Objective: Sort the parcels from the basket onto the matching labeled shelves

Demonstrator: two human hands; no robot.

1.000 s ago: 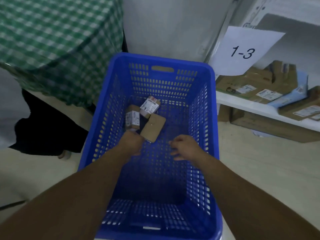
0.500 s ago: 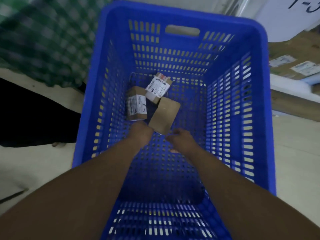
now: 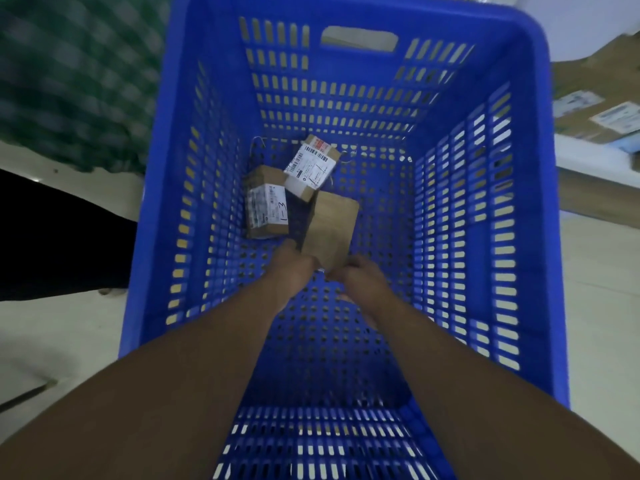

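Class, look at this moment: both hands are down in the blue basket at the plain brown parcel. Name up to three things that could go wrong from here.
1. The plain brown parcel shows no label on its visible face, so it may be shelved wrongly unless turned over.
2. It touches the barcode-labelled parcel, which could tip when it is lifted.
3. The left hand and right hand meet only its near edge; a weak grip may slip.
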